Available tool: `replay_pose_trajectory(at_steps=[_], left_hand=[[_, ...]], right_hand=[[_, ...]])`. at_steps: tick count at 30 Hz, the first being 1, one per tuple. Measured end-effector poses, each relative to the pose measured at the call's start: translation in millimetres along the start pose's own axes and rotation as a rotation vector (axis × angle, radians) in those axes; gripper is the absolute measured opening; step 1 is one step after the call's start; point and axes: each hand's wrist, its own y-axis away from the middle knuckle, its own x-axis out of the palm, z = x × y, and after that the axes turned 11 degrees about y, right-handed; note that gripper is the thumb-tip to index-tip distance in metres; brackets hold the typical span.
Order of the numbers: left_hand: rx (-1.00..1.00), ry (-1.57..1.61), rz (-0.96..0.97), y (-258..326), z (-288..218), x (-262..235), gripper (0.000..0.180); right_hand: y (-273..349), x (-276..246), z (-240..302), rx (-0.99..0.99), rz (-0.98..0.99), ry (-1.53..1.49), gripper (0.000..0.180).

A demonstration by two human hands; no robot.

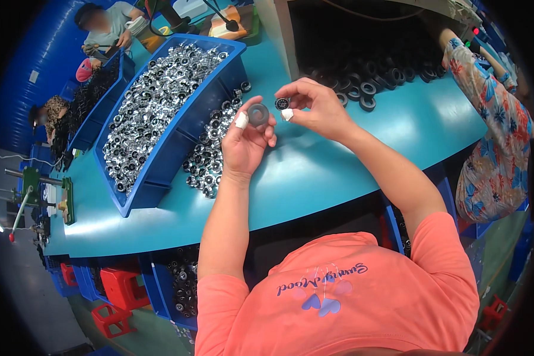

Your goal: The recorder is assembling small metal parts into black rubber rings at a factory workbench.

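Observation:
My left hand is raised over the teal table, its thumb and fingers closed on a small dark grey rubber tyre. Facing it, my right hand pinches a small black wheel hub between thumb and fingertips. A gap separates the hub from the tyre. White wrapping covers the thumb tip of each hand. Beside my left wrist lies a loose heap of shiny silver and black wheel hubs. Black tyres are scattered on the table beyond my right hand.
A long blue bin full of silver hubs stands left of my left arm. More tyres spread under a pale machine housing at the back. A green hand press sits at the left table end. Other people work far left and at right, one in a floral sleeve.

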Motion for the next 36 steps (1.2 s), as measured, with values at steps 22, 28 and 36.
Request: replay_pose_trajectory(at_steps=[22,28,36], left_hand=[[0.064,-0.238,-0.012,-1.6,12.5,3.3,0.051],[0.061,-0.312,-0.029,-0.7,13.9,7.9,0.051],[0.05,-0.374,-0.051,1.9,15.5,10.6,0.056]], right_hand=[[5.5,8.4,-7.8,-0.227,-0.062,0.198,0.033],[6.6,6.5,-1.5,-0.177,-0.07,0.228,0.029],[9.5,10.6,-5.4,-0.232,-0.08,0.194,0.03]])
